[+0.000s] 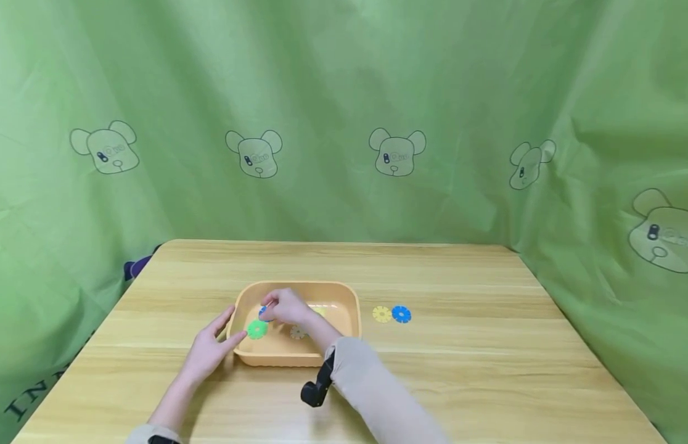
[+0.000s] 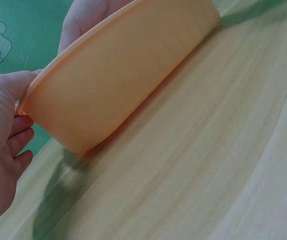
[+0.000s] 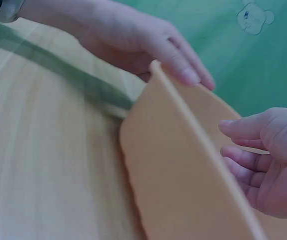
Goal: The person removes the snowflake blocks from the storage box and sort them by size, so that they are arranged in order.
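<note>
An orange plastic basin (image 1: 285, 362) stands on the wooden table. My left hand (image 1: 208, 351) holds its left side, with the thumb over the rim and the other fingers outside, below the lip in the left wrist view. My right hand (image 1: 288, 307) reaches inside, over a blue snowflake disc (image 1: 263, 313). In the right wrist view the right hand's fingers are loosely bent, and no disc shows between thumb and fingertips. A green snowflake disc (image 1: 258, 329), a pale disc (image 1: 298, 332) and a partly hidden yellow disc (image 1: 320, 311) lie in the basin.
On the table (image 1: 477, 370), right of the basin, a yellow snowflake disc (image 1: 382, 314) and a second blue disc (image 1: 401, 314) lie side by side. A green curtain (image 1: 333, 203) with bear-head drawings hangs behind and beside the table. Something purple (image 1: 137, 267) sticks out at the far left edge.
</note>
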The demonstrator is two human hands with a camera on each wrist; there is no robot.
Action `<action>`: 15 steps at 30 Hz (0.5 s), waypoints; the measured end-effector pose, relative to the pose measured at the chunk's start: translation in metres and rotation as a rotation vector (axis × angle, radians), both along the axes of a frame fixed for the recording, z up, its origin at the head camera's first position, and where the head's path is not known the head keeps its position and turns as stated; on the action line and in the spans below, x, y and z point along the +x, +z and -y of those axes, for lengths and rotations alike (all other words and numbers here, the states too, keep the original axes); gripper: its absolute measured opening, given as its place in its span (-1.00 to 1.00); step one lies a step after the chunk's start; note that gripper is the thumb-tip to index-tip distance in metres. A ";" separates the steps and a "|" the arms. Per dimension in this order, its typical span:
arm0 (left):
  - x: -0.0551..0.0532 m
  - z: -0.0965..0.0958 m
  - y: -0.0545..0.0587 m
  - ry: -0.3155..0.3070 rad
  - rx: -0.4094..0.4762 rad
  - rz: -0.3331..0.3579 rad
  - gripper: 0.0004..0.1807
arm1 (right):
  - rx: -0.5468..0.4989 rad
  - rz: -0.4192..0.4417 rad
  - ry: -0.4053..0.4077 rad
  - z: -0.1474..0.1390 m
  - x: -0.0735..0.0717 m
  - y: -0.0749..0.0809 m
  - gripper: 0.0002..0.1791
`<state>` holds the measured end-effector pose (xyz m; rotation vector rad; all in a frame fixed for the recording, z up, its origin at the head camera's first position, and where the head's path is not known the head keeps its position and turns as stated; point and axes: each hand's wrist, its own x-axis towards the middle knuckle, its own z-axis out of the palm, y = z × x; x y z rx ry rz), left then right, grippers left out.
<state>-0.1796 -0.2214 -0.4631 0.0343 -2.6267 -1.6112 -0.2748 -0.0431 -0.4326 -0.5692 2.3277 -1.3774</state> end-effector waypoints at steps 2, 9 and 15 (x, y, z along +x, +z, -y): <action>0.000 0.000 0.000 -0.001 0.001 -0.005 -0.22 | 0.004 0.011 -0.001 0.004 0.002 -0.004 -0.63; 0.000 -0.001 0.001 -0.013 -0.007 -0.016 -0.21 | 0.067 -0.055 -0.011 0.013 0.005 -0.015 -0.64; 0.000 0.000 0.000 -0.011 0.009 -0.008 -0.21 | 0.219 -0.173 0.038 0.016 0.006 -0.021 -0.63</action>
